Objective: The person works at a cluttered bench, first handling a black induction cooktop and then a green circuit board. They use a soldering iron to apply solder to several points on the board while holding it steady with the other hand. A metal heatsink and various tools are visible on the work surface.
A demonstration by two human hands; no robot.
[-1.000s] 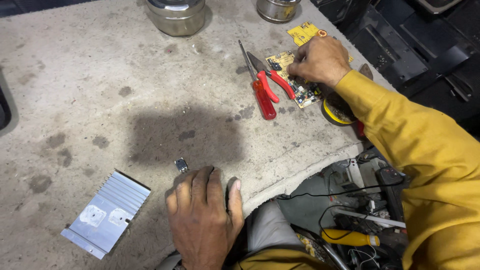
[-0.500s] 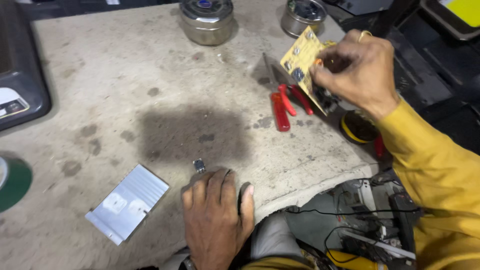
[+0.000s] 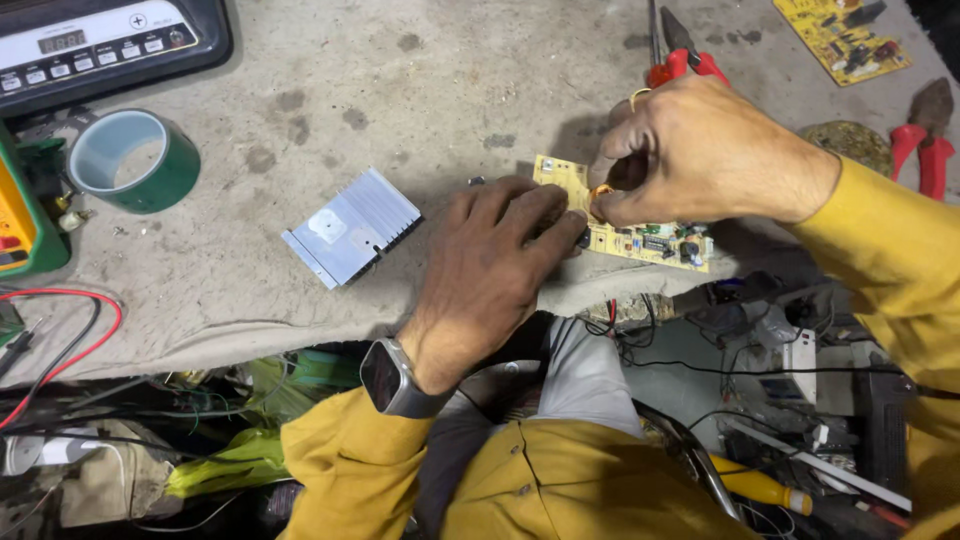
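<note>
A small yellow circuit board [image 3: 640,235] was seen lying near the middle of the frame, at the front edge of the grey surface [image 3: 400,80]. The right hand [image 3: 700,150] was curled tight over the board's left part, with finger and thumb pinched on something small on it. The left hand [image 3: 490,270] was laid flat on the surface, its fingers spread a little, and its fingertips were pressed on the board's left end. A dark watch [image 3: 390,380] was worn on that wrist, and yellow sleeves were worn on both arms.

A ribbed silver metal block [image 3: 350,235] was placed just to the left of the left hand. A roll of green tape [image 3: 135,160] was set at the far left. A black machine with buttons [image 3: 100,45] was seen in the upper left corner. Red-handled pliers [image 3: 685,60] were laid above the right hand. A second yellow board [image 3: 840,35] was seen in the upper right corner.
</note>
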